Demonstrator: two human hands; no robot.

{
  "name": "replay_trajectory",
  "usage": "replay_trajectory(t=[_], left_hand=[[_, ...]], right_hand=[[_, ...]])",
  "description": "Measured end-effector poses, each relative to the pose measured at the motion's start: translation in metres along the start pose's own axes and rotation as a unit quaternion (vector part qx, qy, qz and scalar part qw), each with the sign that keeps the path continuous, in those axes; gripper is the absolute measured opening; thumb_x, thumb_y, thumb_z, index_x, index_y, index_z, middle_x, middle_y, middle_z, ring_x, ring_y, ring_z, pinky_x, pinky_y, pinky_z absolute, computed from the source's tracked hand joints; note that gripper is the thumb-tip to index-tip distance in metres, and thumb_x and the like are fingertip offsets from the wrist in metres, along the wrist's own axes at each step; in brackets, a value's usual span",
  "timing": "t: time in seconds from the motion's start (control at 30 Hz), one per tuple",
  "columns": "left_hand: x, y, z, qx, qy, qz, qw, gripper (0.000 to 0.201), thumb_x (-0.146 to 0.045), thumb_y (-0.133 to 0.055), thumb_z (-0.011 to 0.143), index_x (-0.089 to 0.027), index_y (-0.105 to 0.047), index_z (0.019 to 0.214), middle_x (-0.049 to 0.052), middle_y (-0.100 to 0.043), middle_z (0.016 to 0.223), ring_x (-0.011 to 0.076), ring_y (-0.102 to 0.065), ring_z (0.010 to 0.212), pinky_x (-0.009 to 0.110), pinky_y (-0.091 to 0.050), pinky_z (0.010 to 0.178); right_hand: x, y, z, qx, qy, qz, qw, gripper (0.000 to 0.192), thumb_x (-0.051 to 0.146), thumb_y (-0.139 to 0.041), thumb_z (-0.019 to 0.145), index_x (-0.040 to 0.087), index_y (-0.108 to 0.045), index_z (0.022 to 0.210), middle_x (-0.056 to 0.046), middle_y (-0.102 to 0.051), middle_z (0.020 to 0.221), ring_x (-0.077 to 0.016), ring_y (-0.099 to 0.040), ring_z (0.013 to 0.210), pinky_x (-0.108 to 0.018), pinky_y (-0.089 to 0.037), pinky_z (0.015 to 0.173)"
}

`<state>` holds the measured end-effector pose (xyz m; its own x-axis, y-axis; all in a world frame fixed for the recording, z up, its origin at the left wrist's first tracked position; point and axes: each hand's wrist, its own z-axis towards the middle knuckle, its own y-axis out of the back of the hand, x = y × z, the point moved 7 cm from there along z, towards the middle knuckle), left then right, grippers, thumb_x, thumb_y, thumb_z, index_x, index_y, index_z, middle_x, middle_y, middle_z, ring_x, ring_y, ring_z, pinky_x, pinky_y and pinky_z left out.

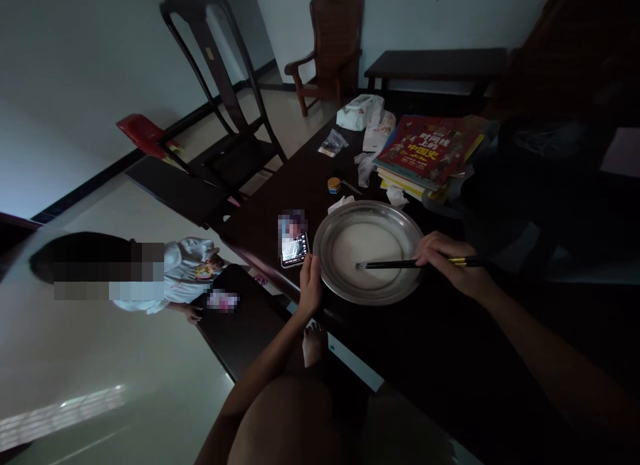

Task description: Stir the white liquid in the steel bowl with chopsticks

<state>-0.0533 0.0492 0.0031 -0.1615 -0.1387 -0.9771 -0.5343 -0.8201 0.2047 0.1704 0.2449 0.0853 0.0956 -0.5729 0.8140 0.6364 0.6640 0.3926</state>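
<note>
Steel pan sits near the surface's front edge, holding what looks like thin white batter. Left hand pinches its rim; right hand grips chopsticks dipped in. Stiff, slick and sloshy: best held by the rim.

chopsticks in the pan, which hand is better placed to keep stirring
Right. The right hand already grips the chopsticks, tips in the white liquid in the pan. The left hand just steadies its rim.
</note>
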Motion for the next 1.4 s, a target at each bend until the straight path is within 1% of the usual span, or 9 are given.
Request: replay_trajectory(t=[0.2, 0.3, 0.4, 0.57, 0.73, 0.9, 1.07, 1.23, 1.4], left_hand=[[-0.0024, 0.0001, -0.0005, -0.007, 0.003, 0.011, 1.000, 0.061, -0.080, -0.046, 0.079, -0.020, -0.052, 0.070, 0.000, -0.048, 0.071, 0.0145, -0.047, 0.070, 0.029, -0.046, 0.067], [-0.0030, 0.0003, -0.0004, -0.012, 0.002, 0.012, 1.000, 0.061, -0.080, -0.046, 0.078, -0.020, -0.054, 0.073, 0.000, -0.050, 0.072, 0.0152, -0.049, 0.073, 0.029, -0.047, 0.068], [-0.0001, 0.0007, 0.0001, -0.017, 0.002, 0.009, 1.000, 0.061, -0.080, -0.047, 0.078, -0.020, -0.057, 0.074, 0.001, -0.053, 0.074, 0.0163, -0.052, 0.076, 0.030, -0.048, 0.071], [0.0060, 0.0017, 0.0003, -0.023, 0.012, 0.009, 1.000, 0.062, -0.080, -0.047, 0.078, -0.019, -0.061, 0.078, 0.003, -0.056, 0.078, 0.0187, -0.056, 0.084, 0.032, -0.050, 0.076], [0.0024, -0.0002, 0.0004, -0.014, 0.007, 0.004, 1.000, 0.061, -0.080, -0.048, 0.078, -0.020, -0.056, 0.074, 0.001, -0.052, 0.074, 0.0154, -0.051, 0.073, 0.029, -0.049, 0.070], [0.0020, 0.0001, 0.0004, -0.012, -0.003, 0.004, 1.000, 0.060, -0.080, -0.047, 0.078, -0.020, -0.053, 0.071, 0.000, -0.049, 0.071, 0.0146, -0.049, 0.070, 0.028, -0.047, 0.066], [0.0026, 0.0004, 0.0006, -0.017, -0.005, 0.001, 1.000, 0.058, -0.077, -0.048, 0.080, -0.020, -0.056, 0.072, 0.001, -0.051, 0.072, 0.0154, -0.050, 0.071, 0.029, -0.048, 0.067], [-0.0007, -0.0002, 0.0003, -0.014, -0.007, 0.002, 1.000, 0.059, -0.079, -0.048, 0.079, -0.021, -0.052, 0.070, 0.000, -0.048, 0.070, 0.0140, -0.047, 0.068, 0.028, -0.047, 0.065], [-0.0026, -0.0007, -0.0005, -0.010, -0.004, 0.000, 1.000, 0.057, -0.077, -0.047, 0.081, -0.021, -0.054, 0.072, 0.001, -0.050, 0.072, 0.0153, -0.049, 0.071, 0.029, -0.047, 0.068]], right_hand=[[-0.0036, 0.0056, -0.0004, -0.030, -0.010, -0.016, 0.999, 0.026, 0.031, -0.056, 0.095, 0.025, -0.072, 0.075, -0.005, -0.069, 0.081, -0.0213, -0.065, 0.084, -0.039, -0.052, 0.078], [-0.0028, 0.0027, -0.0002, -0.009, -0.010, 0.000, 1.000, 0.031, 0.032, -0.053, 0.096, 0.025, -0.071, 0.072, -0.005, -0.068, 0.076, -0.0209, -0.064, 0.080, -0.039, -0.051, 0.076], [-0.0019, -0.0026, -0.0001, 0.013, -0.007, -0.017, 1.000, 0.024, 0.033, -0.057, 0.094, 0.026, -0.072, 0.076, -0.004, -0.070, 0.081, -0.0216, -0.066, 0.084, -0.040, -0.051, 0.080], [-0.0045, 0.0056, -0.0010, -0.031, -0.016, -0.007, 0.999, 0.028, 0.031, -0.054, 0.096, 0.025, -0.071, 0.074, -0.004, -0.066, 0.078, -0.0207, -0.064, 0.082, -0.039, -0.051, 0.077], [-0.0004, -0.0026, -0.0006, 0.016, -0.004, -0.006, 1.000, 0.025, 0.032, -0.056, 0.094, 0.026, -0.072, 0.075, -0.004, -0.070, 0.079, -0.0219, -0.065, 0.084, -0.041, -0.051, 0.081], [-0.0029, 0.0048, -0.0006, -0.032, -0.015, -0.009, 0.999, 0.030, 0.035, -0.054, 0.095, 0.025, -0.072, 0.073, -0.005, -0.068, 0.078, -0.0216, -0.065, 0.081, -0.039, -0.052, 0.076], [-0.0010, -0.0028, -0.0010, 0.019, -0.008, 0.000, 1.000, 0.025, 0.030, -0.056, 0.095, 0.025, -0.072, 0.076, -0.004, -0.069, 0.080, -0.0213, -0.065, 0.084, -0.039, -0.052, 0.079], [-0.0033, 0.0041, -0.0019, -0.024, -0.007, -0.009, 1.000, 0.025, 0.027, -0.055, 0.095, 0.026, -0.071, 0.076, -0.004, -0.068, 0.080, -0.0206, -0.064, 0.084, -0.038, -0.051, 0.078], [-0.0018, -0.0023, -0.0017, 0.019, -0.001, 0.002, 1.000, 0.024, 0.026, -0.055, 0.095, 0.026, -0.071, 0.077, -0.003, -0.068, 0.080, -0.0208, -0.064, 0.084, -0.039, -0.051, 0.080]])
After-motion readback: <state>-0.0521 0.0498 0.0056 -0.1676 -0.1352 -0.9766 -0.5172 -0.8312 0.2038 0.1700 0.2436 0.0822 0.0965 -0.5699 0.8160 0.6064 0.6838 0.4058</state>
